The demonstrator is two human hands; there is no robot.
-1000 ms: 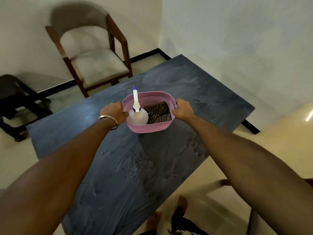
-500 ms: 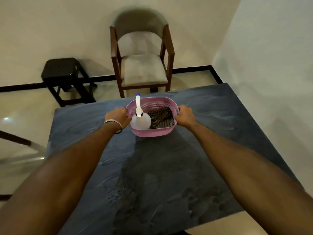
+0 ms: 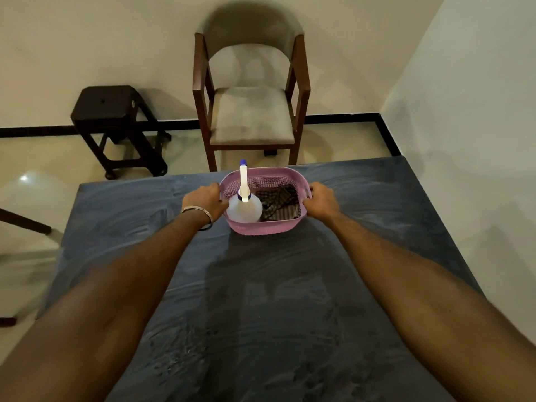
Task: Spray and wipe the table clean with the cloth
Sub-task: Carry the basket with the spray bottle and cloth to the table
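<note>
While no writing is readable, both hands' fingers (image 3: pixel 214 187) clamp the pink basket (image 3: pixel 262 230).

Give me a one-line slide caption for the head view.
Left hand and right hand grip a pink basket holding spray bottle and cloth on the table.

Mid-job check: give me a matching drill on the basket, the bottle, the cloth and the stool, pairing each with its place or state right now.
Things:
1. pink plastic basket
2. white spray bottle with blue tip
3. dark checked cloth
4. black stool

Places or states:
A. lies in the basket's right part
B. on the floor, left of the wooden chair
C. gripped by both hands at its sides
D. stands upright in the basket's left part

Pairs: 1-C, 2-D, 3-A, 4-B
</note>
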